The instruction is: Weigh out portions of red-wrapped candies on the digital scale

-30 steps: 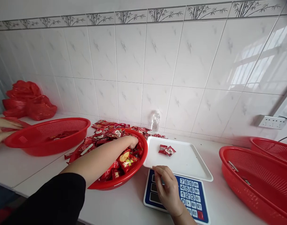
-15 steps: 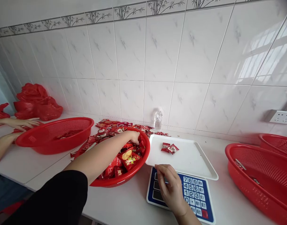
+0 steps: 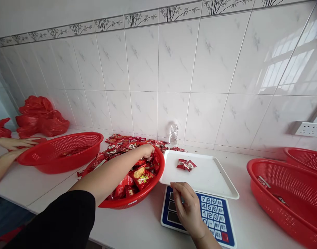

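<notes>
At frame centre, left hand reaching into round red plastic basket of perforated mesh, fingers curled down among glossy red candy packets; fingertips buried, so cannot tell whether pinching one or merely touching. Black sleeve cut off at lower left. Lower centre, right hand resting on blue keypad face of electronic scale, fingers loosely bent over the display windows, hiding them; holding nothing visible. Just above, flat white rectangular tray with rounded corners atop scale, two small red wrapped candies lying touching near its far edge. Loose packets heaped behind basket against glossy white tiled wall; print too small to read. Clear plastic bottle upright by wall, lower part hidden. At left edge, another person's hands, arms cropped, at rim of second red basket. At right, further red basket cut off by frame
</notes>
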### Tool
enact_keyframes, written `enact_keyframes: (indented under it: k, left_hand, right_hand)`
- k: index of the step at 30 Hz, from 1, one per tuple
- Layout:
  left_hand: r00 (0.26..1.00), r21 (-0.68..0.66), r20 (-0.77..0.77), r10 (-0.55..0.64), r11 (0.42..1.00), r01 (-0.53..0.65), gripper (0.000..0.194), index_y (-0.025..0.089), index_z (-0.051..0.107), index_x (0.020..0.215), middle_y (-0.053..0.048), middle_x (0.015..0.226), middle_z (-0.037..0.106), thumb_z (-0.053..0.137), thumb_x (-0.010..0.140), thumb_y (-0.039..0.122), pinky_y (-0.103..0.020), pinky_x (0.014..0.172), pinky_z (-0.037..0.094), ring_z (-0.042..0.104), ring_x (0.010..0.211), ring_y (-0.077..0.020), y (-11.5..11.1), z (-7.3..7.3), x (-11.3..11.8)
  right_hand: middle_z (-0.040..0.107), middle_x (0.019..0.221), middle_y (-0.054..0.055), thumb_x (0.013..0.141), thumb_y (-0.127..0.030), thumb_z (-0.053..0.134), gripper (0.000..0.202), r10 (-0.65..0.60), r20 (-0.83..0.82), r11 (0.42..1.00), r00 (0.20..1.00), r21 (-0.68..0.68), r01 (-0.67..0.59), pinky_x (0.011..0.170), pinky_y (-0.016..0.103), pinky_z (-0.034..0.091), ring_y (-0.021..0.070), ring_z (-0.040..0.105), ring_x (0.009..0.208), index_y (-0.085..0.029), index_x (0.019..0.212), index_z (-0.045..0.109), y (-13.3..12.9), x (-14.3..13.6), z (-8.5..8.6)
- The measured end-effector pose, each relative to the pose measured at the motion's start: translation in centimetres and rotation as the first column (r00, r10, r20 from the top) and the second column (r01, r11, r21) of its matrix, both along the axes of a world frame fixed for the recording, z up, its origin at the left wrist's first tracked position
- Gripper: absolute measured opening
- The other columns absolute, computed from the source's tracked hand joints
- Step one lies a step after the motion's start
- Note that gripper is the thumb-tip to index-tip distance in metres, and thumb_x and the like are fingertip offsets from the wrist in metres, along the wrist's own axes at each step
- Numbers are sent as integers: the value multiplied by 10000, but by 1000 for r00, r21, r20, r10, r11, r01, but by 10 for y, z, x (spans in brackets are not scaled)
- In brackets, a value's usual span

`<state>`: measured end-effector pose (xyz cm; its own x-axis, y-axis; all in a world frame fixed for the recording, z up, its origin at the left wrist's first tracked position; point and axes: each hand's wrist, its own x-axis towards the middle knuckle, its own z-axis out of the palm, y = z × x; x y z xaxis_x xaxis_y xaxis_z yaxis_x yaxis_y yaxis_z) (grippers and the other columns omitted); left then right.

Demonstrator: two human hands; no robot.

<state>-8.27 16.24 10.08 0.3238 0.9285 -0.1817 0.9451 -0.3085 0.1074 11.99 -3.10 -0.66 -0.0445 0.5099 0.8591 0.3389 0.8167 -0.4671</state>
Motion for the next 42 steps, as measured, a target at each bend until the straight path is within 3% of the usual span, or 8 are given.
enact_keyframes:
  k: [6, 12, 18, 21, 28, 32, 36, 42]
  left_hand:
    - [994, 105, -98, 53, 994, -43, 456, 227, 681, 1004, 6, 903, 707, 792, 562, 219, -225, 725, 437, 622, 857, -206, -1, 50, 7]
    - [960, -238, 247, -130, 952, 190, 452, 191, 650, 1062, 5, 864, 721, 751, 628, 269, -216, 661, 463, 644, 798, -167, -20, 79, 39]
    - [916, -412, 374, -146, 859, 305, 634, 172, 601, 1172, -8, 793, 697, 800, 579, 279, -263, 652, 493, 638, 730, -167, -39, 53, 77]
    - [900, -345, 400, -174, 881, 324, 656, 157, 541, 1239, 12, 749, 665, 760, 624, 219, -235, 623, 478, 616, 708, -144, -38, 41, 87]
    - [916, -141, 379, -131, 970, 197, 332, 153, 607, 1066, -1, 762, 659, 599, 734, 141, -202, 559, 433, 605, 668, -130, -26, 26, 96]
    - [960, -48, 251, -124, 989, 140, 395, 191, 587, 1153, -29, 936, 686, 620, 761, 231, -209, 628, 448, 626, 799, -160, -27, 13, 100]
    - [960, -64, 146, -240, 966, 251, 502, 218, 603, 1183, -53, 1112, 656, 709, 714, 364, -246, 778, 453, 596, 988, -215, -31, -2, 105]
    - [872, -112, 358, -333, 912, 394, 547, 230, 607, 1164, -26, 1128, 627, 773, 650, 313, -239, 769, 461, 604, 946, -184, -33, -8, 113]
  right_hand:
    - [653, 891, 68, 909, -73, 458, 270, 8, -24, 1000, 1000, -7, -8, 678, 290, 529, 162, 624, 798, -211, 1089, 605, 1, 1, 0]
    - [656, 901, 65, 920, -112, 469, 224, -73, -57, 995, 996, -65, 69, 712, 296, 529, 163, 626, 821, -206, 1063, 614, 3, 6, -2]
    - [666, 877, 70, 925, -133, 466, 195, -116, -73, 992, 991, -56, 112, 692, 293, 533, 166, 638, 799, -197, 1022, 623, 7, 9, -1]
    - [674, 873, 69, 920, -130, 469, 194, -123, -91, 992, 988, -44, 120, 678, 287, 535, 167, 645, 790, -200, 1014, 623, 8, 10, 0]
    - [684, 859, 54, 909, -131, 478, 203, -120, -109, 993, 987, -32, 117, 681, 273, 533, 161, 653, 788, -213, 1013, 632, 6, 8, 4]
    - [679, 876, 55, 910, -119, 471, 208, -102, -99, 994, 990, -48, 98, 695, 276, 529, 162, 648, 805, -214, 1015, 624, 5, 8, 3]
    - [673, 885, 61, 915, -113, 460, 209, -90, -90, 995, 992, -56, 85, 698, 282, 527, 164, 641, 812, -212, 1018, 613, 6, 8, 3]
    - [684, 903, 58, 904, -121, 469, 207, -95, -85, 995, 992, -42, 92, 733, 291, 540, 169, 652, 842, -216, 1010, 619, 7, 8, 4]
